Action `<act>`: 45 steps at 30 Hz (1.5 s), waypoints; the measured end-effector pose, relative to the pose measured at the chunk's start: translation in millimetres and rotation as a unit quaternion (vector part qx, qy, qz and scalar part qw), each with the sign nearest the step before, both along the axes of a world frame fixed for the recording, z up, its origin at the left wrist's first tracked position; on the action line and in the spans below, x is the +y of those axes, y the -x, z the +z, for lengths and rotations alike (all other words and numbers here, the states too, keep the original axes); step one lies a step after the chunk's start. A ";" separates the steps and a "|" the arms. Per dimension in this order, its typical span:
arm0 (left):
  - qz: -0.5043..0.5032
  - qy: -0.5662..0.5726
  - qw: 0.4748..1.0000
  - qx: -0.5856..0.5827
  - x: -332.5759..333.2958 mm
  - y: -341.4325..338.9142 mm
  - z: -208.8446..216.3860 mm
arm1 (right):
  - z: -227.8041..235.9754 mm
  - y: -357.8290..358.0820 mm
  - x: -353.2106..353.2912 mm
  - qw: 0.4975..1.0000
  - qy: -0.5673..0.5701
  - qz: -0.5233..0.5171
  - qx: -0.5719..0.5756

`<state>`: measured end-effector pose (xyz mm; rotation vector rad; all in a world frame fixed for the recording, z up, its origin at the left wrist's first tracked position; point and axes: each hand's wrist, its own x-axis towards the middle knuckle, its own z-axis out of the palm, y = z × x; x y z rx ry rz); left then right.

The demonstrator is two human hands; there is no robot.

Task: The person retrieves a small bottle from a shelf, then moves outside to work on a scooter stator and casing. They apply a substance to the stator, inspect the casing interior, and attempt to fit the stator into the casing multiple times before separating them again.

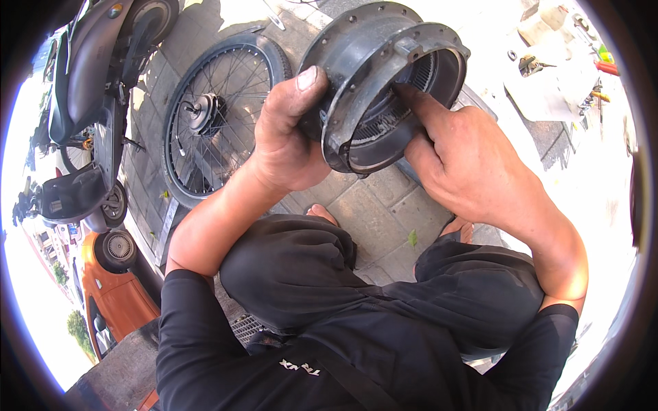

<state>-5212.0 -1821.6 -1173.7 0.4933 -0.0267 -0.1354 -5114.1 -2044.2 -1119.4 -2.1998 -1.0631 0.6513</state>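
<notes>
A black metal wheel hub shell [360,55] with a drilled flange is held up in front of me, its open end tilted toward my right. My left hand [291,130] grips its left side, thumb on the outer wall and the other fingers hidden beneath. Inside the opening, a toothed ring [380,127] lines the wall, with pale greasy smears on it. My right hand [459,154] reaches in from the right with the index finger pointing into the opening, touching or close to the ring. Its other fingers are curled near the rim, with no tool visible in them.
A spoked wheel [236,79] with a motor hub [204,113] and tyre lies on the paving at left. Parked scooters [89,89] stand beyond it, and an orange car [120,294] is at lower left. At right, a whitish surface [541,92] bears small parts and tools.
</notes>
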 end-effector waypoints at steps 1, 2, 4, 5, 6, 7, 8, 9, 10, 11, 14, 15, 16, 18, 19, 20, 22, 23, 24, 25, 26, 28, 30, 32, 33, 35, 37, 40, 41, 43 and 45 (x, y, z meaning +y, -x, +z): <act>0.000 0.013 1.000 0.002 -0.7 -0.1 0.2 | 0.5 0.1 0.8 1.000 0.007 0.002 0.004; 0.004 0.013 1.000 -0.003 -1.0 -0.8 1.3 | 0.8 0.4 1.7 1.000 0.013 0.004 0.008; 0.008 0.011 1.000 -0.004 -0.7 -1.4 1.8 | 0.3 0.7 1.9 1.000 -0.001 0.002 0.018; 0.009 0.007 1.000 0.000 0.4 -0.6 1.2 | -3.1 1.2 2.1 0.999 -0.024 -0.002 0.024; 0.010 0.005 1.000 0.002 0.3 -0.2 0.1 | -8.2 1.8 1.9 0.998 -0.047 -0.006 0.031; 0.009 0.004 1.000 0.003 -0.3 -0.3 -0.1 | -21.1 1.1 2.1 0.995 -0.101 -0.005 0.014; 0.008 0.004 1.000 0.001 -1.8 -0.2 -0.4 | -40.0 -1.4 3.0 0.988 -0.154 -0.005 -0.004; 0.007 0.011 1.000 0.002 -1.5 1.2 -0.7 | -39.7 -3.1 5.7 0.987 -0.146 -0.015 0.064; 0.005 0.018 1.000 0.001 -1.3 2.3 -0.4 | -32.5 -4.3 12.1 0.982 -0.136 -0.029 0.127; -0.001 0.034 0.999 0.000 -2.2 2.5 1.7 | -10.7 -9.8 11.1 0.960 -0.059 -0.056 0.269; 0.018 -0.108 0.993 0.035 1.5 7.5 4.2 | 8.0 -11.2 7.7 0.899 -0.018 -0.075 0.431; 0.022 -0.154 0.987 0.040 3.5 7.9 4.7 | 9.1 -10.1 5.8 0.892 -0.037 -0.073 0.444; 0.026 -0.199 0.979 0.046 5.4 8.4 5.0 | 4.3 -5.5 5.3 0.909 -0.072 -0.058 0.406; 0.035 -0.242 0.968 0.049 6.4 9.5 5.8 | -6.7 3.7 6.4 0.929 -0.120 -0.029 0.350; 0.034 -0.251 0.966 0.045 8.0 10.3 5.7 | -7.9 5.7 7.2 0.934 -0.135 -0.017 0.331; 0.032 -0.261 0.964 0.040 9.6 10.8 5.7 | -1.0 3.9 7.2 0.934 -0.128 -0.010 0.333; 0.026 -0.269 0.962 0.029 8.9 9.8 4.4 | 1.4 6.3 6.9 0.932 -0.125 -0.007 0.340; 0.030 -0.274 0.961 0.030 8.9 9.9 4.6 | 0.8 8.5 6.7 0.930 -0.129 -0.006 0.344; 0.034 -0.279 0.959 0.032 9.1 10.4 4.1 | -2.1 10.7 6.6 0.928 -0.139 -0.005 0.345; 0.045 -0.288 0.956 0.041 10.3 12.4 2.5 | -5.1 13.1 6.6 0.926 -0.149 -0.004 0.346; 0.037 -0.249 0.967 0.025 12.5 12.8 -2.3 | -10.5 16.1 7.0 0.926 -0.164 -0.004 0.341; 0.004 -0.120 0.992 -0.029 19.5 10.6 -14.0 | -12.6 17.3 5.3 0.954 -0.159 0.031 0.252; 0.013 -0.067 0.997 -0.045 20.6 10.3 -16.6 | -11.0 16.1 0.7 0.985 -0.115 0.093 0.086; 0.053 -0.048 0.997 -0.031 13.2 12.3 -11.9 | -9.0 17.9 -2.1 0.984 -0.069 0.145 -0.075; 0.065 -0.049 0.997 -0.019 9.5 10.4 -9.9 | -6.9 19.6 -3.5 0.977 -0.045 0.159 -0.135; 0.069 -0.048 0.996 -0.006 5.8 7.3 -9.1 | -3.6 23.1 -4.9 0.955 -0.005 0.178 -0.236; 0.079 -0.067 0.994 -0.022 6.2 8.7 -9.1 | -1.9 25.1 -3.9 0.938 0.006 0.190 -0.288; 0.100 -0.097 0.990 -0.032 10.3 10.3 -16.7 | 4.8 23.5 -6.9 0.952 -0.007 0.180 -0.246; 0.097 -0.093 0.991 -0.003 18.5 10.8 -23.9 | 11.7 20.8 -8.7 0.969 -0.018 0.167 -0.179; 0.106 -0.077 0.990 0.056 26.1 14.8 -29.1 | 21.3 13.4 -9.1 0.989 -0.034 0.145 -0.006; 0.125 -0.055 0.984 0.112 30.2 20.9 -28.3 | 25.2 7.9 -5.3 0.980 -0.053 0.117 0.151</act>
